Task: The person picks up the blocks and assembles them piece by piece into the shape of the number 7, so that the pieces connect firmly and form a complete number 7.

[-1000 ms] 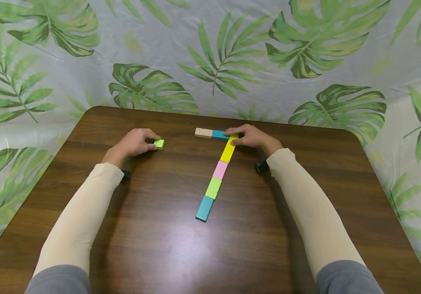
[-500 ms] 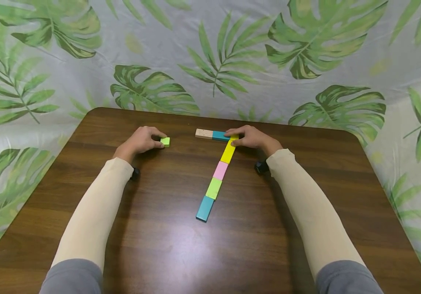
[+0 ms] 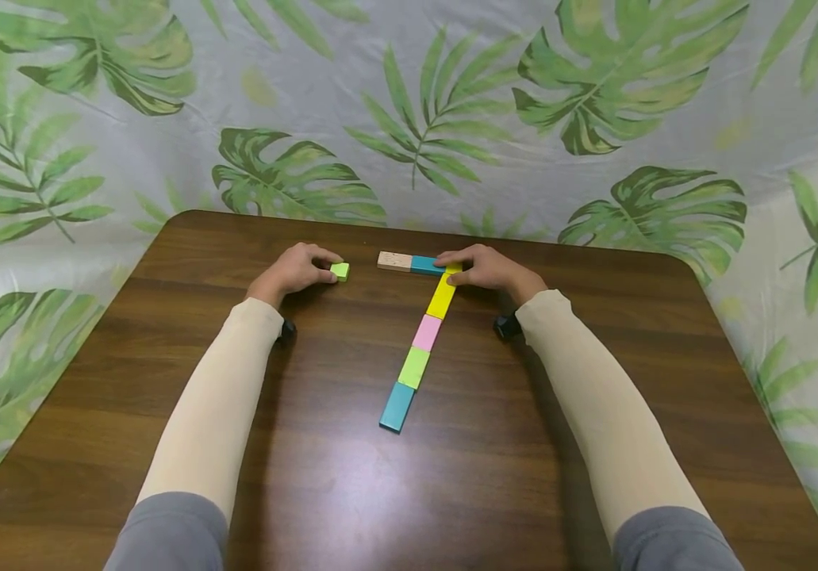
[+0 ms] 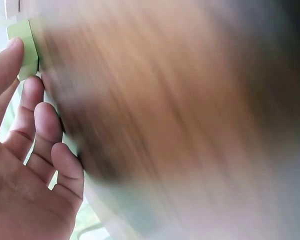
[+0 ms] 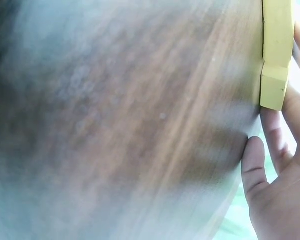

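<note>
My left hand (image 3: 299, 270) pinches a small lime-green block (image 3: 340, 271) between thumb and fingers, low over the table's far left part. The left wrist view shows that green block (image 4: 24, 52) at the fingertips, the other fingers lightly bent below. At the corner of an angled row of blocks, my right hand (image 3: 492, 268) holds a yellow block (image 3: 455, 267) between thumb and fingers, its fingertips also reaching the teal block (image 3: 426, 265). A speckled wood-coloured block (image 3: 394, 260) adjoins the teal one. The right hand covers part of the corner.
From the corner, a line runs toward me: a longer yellow block (image 3: 441, 296), a pink block (image 3: 426, 332), a lime block (image 3: 414, 367) and a dark teal block (image 3: 397, 407). All lie flat on the brown wooden table (image 3: 494, 476). A leaf-patterned cloth (image 3: 451, 95) hangs behind its far edge.
My left hand has moved right with the lime-green block, closer to the speckled block's end. The right hand and the row of blocks have stayed in place.
</note>
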{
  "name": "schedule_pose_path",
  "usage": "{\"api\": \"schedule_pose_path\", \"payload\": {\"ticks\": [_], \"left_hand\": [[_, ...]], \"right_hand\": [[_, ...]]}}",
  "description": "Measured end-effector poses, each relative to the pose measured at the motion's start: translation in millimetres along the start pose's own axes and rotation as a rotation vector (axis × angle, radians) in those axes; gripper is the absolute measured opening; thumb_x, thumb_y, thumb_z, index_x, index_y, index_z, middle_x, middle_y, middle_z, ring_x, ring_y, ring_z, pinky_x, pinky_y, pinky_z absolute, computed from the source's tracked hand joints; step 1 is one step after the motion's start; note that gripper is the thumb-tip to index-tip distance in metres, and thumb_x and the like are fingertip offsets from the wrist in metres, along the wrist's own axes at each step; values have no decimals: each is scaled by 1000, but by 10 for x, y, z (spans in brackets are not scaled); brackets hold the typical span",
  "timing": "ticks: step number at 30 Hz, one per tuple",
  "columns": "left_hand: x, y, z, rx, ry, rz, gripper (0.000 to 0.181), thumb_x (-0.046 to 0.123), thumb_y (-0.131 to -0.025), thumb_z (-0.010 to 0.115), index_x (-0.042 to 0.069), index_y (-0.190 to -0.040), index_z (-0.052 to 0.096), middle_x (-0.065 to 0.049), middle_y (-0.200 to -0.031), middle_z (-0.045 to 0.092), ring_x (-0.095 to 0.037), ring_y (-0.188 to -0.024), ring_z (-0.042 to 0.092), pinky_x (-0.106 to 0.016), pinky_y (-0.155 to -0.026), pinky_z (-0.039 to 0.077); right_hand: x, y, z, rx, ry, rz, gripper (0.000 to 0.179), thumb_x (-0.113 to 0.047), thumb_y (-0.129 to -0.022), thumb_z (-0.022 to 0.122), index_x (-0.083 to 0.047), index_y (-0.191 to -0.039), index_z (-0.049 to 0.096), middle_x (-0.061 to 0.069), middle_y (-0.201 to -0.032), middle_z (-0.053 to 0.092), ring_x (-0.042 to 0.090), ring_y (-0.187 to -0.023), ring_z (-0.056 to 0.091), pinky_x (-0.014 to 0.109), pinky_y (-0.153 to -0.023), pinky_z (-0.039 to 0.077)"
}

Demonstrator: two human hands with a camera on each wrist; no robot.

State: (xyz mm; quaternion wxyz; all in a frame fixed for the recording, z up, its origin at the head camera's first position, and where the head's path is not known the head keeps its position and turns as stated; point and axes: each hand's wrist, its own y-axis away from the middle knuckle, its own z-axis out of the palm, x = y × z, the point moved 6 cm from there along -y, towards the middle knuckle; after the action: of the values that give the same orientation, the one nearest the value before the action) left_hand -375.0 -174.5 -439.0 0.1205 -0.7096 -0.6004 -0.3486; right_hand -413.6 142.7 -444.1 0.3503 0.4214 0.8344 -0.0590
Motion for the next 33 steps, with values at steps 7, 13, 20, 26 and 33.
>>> {"api": "schedule_pose_path", "payload": {"ticks": [7, 13, 20, 26, 33], "left_hand": [[52, -81, 24, 18, 5, -21, 46, 20, -95, 66, 13, -140, 58, -17, -134, 57, -31, -115, 51, -46, -99, 43], [103, -156, 53, 58, -22, -25, 46, 20, -96, 65, 14, -140, 58, -16, -130, 59, -29, -109, 51, -44, -94, 42], [276, -282, 134, 56, -7, -13, 47, 23, -96, 64, 18, -142, 56, -14, -134, 57, -29, -117, 50, -45, -99, 42], [302, -332, 175, 88, -13, -39, 47, 24, -96, 64, 20, -143, 56, -12, -135, 57, -30, -124, 51, -49, -106, 41], [334, -341, 227, 114, -16, -35, 48, 24, -96, 65, 20, -143, 56, -12, -132, 58, -30, -119, 53, -47, -104, 40]], "right_hand": [[-37, -55, 36, -5, -2, -11, 47, -18, -94, 66, -17, -140, 59, 8, -155, 46, 29, -148, 36, 50, -118, 33], [-39, -96, 64, -13, -8, -23, 47, -19, -94, 65, -17, -140, 58, 9, -156, 45, 29, -149, 35, 51, -118, 32], [6, -8, -34, 10, -7, 7, 46, -17, -93, 66, -16, -139, 59, 9, -154, 47, 30, -148, 35, 51, -118, 32], [-34, -2, -40, -6, -18, -13, 46, -18, -94, 65, -15, -140, 59, 10, -155, 46, 31, -149, 35, 52, -119, 30], [2, 2, 6, -7, -14, 5, 47, -20, -94, 65, -18, -140, 58, 9, -156, 44, 31, -149, 34, 53, -119, 30]]}}
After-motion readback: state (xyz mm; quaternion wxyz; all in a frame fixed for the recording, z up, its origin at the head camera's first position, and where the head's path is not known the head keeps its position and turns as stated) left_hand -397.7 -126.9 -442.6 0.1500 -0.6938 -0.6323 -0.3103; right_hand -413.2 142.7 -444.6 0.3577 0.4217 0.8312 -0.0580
